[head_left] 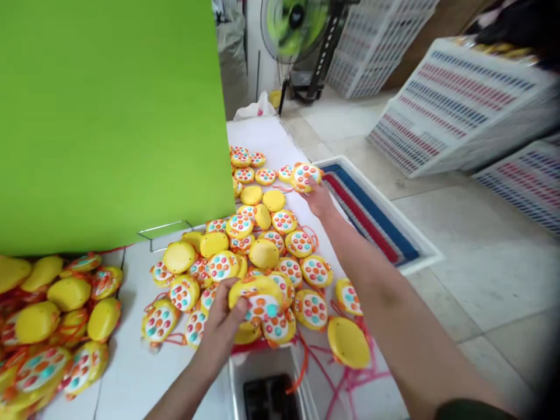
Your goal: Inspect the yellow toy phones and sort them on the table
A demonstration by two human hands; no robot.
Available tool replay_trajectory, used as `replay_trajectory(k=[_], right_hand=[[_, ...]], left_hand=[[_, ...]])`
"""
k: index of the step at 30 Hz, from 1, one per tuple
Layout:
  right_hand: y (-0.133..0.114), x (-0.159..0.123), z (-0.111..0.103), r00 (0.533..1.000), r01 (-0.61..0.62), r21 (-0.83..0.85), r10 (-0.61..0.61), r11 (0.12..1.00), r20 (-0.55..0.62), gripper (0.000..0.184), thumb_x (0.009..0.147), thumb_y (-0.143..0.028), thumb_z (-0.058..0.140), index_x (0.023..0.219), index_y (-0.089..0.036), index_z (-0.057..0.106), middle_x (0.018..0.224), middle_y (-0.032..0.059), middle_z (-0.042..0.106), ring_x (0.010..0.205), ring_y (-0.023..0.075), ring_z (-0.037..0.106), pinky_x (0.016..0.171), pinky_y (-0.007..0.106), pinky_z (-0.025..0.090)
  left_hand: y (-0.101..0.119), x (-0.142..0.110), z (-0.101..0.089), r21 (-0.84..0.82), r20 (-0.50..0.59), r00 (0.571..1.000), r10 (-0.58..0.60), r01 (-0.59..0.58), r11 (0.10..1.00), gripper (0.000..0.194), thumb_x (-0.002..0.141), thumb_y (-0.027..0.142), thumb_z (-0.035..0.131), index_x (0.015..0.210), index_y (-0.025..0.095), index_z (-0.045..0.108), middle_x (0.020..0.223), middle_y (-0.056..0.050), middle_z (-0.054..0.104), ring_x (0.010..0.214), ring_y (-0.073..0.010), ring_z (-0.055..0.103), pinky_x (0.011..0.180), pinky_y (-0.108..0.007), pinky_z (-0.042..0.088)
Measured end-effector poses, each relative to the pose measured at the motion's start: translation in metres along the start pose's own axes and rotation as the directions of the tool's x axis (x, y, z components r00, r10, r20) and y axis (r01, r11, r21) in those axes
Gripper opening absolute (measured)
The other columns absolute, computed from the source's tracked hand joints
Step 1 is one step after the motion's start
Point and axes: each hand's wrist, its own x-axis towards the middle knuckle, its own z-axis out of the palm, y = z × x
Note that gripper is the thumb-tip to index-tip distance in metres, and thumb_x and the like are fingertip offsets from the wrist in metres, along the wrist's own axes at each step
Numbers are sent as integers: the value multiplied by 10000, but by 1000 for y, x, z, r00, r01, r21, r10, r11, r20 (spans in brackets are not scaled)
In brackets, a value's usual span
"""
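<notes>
Dozens of yellow toy phones point(262, 251) crowd the counter point(126, 373), pink cords tangled. Left hand point(223, 326) pinches one phone point(260, 303) at the near pile; lifted, its cord could drag neighbours off. Right hand point(319, 198), fingers closed, holds another phone point(306, 175) by the counter's far edge, above a striped tray point(371, 210).

A green board point(109, 116) stands left of and beyond the hands; a fan point(294, 23) whirs far ahead; white crates point(459, 99) – slatted, with coloured contents – lean to their right; a flat tray point(371, 210) lies just right of them
</notes>
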Motion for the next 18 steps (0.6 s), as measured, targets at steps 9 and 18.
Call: replay_trajectory(k=[9,18], right_hand=[[-44,-115,39,961,274,-522,-208,808,182,485,701,-511,646,1089,-230,570,1051,33,663,910,197,634,722,328,549],[-145,-224,71,797,603,-729,-194,323,572,550,781,-449,600,1269,-211,513,1202,106,617,1036,261,603,907,466,477]], left_hand=[[-21,-55,-89,-569,-196,971,-138,2,822,426,741,274,690,1145,223,562,1106,-34,664,946,-183,653,788,-273,566],[-42,-113,-129,-507,-182,983,-28,-69,859,410,857,363,535,1240,218,498,1238,-97,588,936,-227,655,704,-370,601]])
